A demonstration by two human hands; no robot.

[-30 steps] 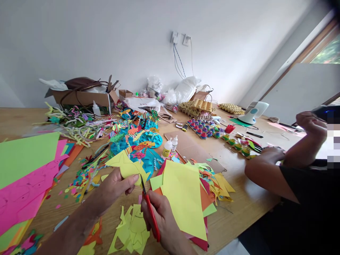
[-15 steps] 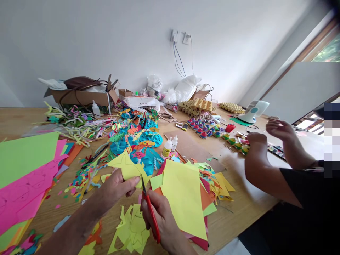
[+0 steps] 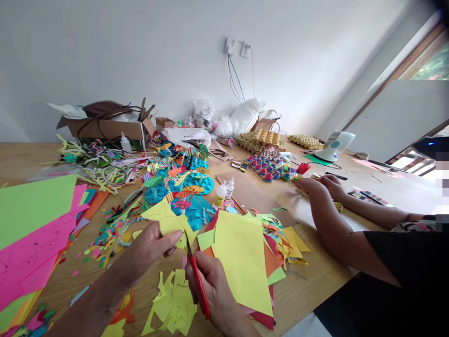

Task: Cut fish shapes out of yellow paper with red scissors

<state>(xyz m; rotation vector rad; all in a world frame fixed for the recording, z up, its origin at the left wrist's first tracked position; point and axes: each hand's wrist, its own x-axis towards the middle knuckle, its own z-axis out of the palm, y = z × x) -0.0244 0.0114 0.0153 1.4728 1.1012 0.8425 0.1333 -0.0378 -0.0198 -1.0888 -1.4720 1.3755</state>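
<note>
Between the thumb and fingers of my left hand [image 3: 159, 243] is a piece of yellow paper [image 3: 164, 214] with a drawn outline on it. My right hand [image 3: 210, 278] is closed round the red handles of a pair of scissors [image 3: 199, 285], and their dark blades meet the paper's right edge beside my left thumb. Below my hands lie yellow paper cut-outs and scraps [image 3: 182, 299], one with a fish-like drawing. Just right of my right hand rests a stack of coloured sheets with a yellow sheet [image 3: 240, 262] on top.
Glue bottles [image 3: 220, 194] stand behind the stack, near blue discs [image 3: 196, 213] bearing paper fish. Pink drawn sheets [image 3: 35, 248] lie left. At right, a co-worker's arms [image 3: 326, 220] reach over the table towards painted egg-carton pieces [image 3: 270, 168]. A cardboard box [image 3: 105, 133] stands at the back.
The co-worker's hands have moved down and left, lowering onto the table by the egg-carton pieces. My own hands, the paper and the scissors have barely moved.
</note>
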